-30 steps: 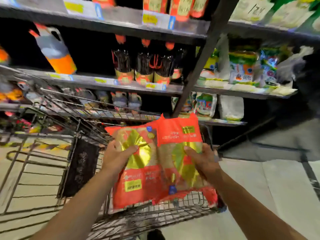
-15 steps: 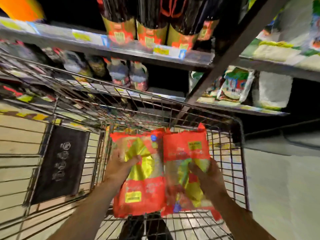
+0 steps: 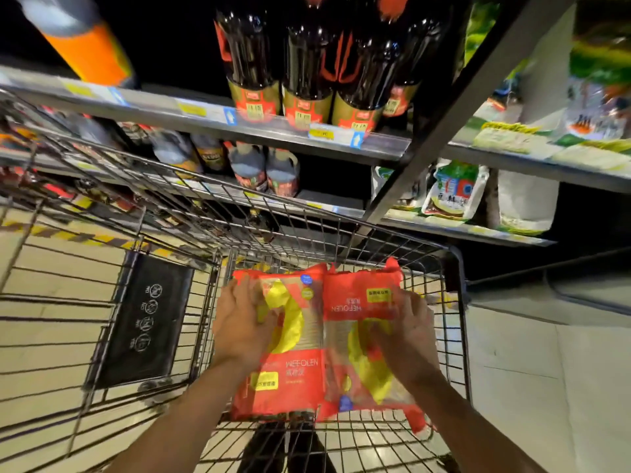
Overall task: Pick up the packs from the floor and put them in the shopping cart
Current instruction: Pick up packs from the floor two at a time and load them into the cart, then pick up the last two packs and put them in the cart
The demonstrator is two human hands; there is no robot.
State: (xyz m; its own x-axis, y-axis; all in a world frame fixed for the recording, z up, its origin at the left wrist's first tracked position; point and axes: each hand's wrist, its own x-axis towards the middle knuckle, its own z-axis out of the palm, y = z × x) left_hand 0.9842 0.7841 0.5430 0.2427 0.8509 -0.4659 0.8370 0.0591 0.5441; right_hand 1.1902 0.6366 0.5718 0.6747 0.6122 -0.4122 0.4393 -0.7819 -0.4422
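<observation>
Two red packs with yellow and gold print lie side by side inside the wire shopping cart (image 3: pixel 457 302), low in its basket. My left hand (image 3: pixel 240 327) grips the left pack (image 3: pixel 293 370) on its upper left part. On the right pack (image 3: pixel 355 302) my right hand (image 3: pixel 408 331) lies with its fingers spread over the wrapper. Both forearms reach in over the cart's near rim. Whether the packs rest on the cart's floor I cannot tell.
Store shelves (image 3: pixel 239 131) stand just beyond the cart, with dark bottles (image 3: pixel 304 63) above and small jugs (image 3: pixel 263 169) and bagged goods (image 3: pixel 454 189) lower. A black child-seat flap (image 3: pixel 143 322) hangs in the cart at left. Pale tiled floor (image 3: pixel 546 387) lies to the right.
Both hands have carried the two packs forward and down from above the cart's rim into its basket. The view has tilted downward toward the cart.
</observation>
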